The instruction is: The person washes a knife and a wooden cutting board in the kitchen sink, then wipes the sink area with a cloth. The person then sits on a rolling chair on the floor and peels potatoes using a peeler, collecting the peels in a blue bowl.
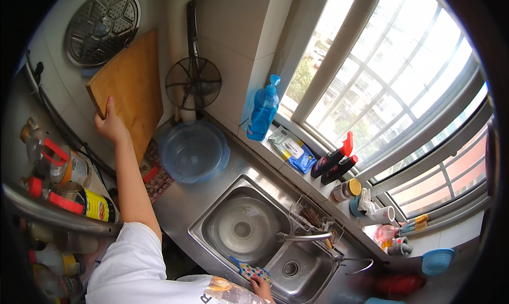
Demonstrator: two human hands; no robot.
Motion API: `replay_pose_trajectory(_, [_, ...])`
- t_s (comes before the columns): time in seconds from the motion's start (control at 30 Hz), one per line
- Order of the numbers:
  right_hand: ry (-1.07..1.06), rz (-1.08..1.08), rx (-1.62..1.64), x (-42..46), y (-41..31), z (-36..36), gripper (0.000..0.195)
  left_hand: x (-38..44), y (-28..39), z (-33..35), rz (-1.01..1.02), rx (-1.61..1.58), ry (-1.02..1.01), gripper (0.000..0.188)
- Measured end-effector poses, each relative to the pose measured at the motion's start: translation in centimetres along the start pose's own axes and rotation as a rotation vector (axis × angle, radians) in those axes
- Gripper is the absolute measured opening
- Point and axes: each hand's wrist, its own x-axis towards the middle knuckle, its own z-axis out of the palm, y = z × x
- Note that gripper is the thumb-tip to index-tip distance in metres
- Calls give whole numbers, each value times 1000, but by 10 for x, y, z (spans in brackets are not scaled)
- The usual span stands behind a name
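Note:
My left hand point(112, 123) grips the lower left edge of a wooden cutting board point(137, 89), its thumb or a finger lying on the face. The board stands tilted near the tiled wall, below a round perforated metal steamer rack point(102, 27). By the front rim of the steel double sink point(234, 268), my right hand point(260, 288) holds a colourful dotted cloth point(254, 273). In the larger basin sits a round, see-through bowl point(243, 224) under the faucet point(306, 237).
A blue plastic basin point(193, 151) stands on the steel counter, beside a red patterned mat point(159, 184). Bottles with red handles point(65, 202) crowd the left shelf. A blue soap bottle point(263, 111), wipes point(293, 149) and spray bottles point(332, 161) line the windowsill. A wire skimmer point(193, 83) hangs in the corner.

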Motion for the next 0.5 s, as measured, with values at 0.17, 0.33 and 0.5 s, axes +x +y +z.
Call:
replay_pose_trajectory(0.17, [-81,-77,5,11,-42,-18,21,-17,65,-25,59,1,20,29])
replay_pose_trajectory(0.33, [-52,-365,105,38,-103,-52,17,-50,119,-57,32,-98,-70,30])
replay_pose_trajectory(0.5, [16,-932,-62,35,-261,-121,28,-60,147,-96,-105,-239,-196,35])
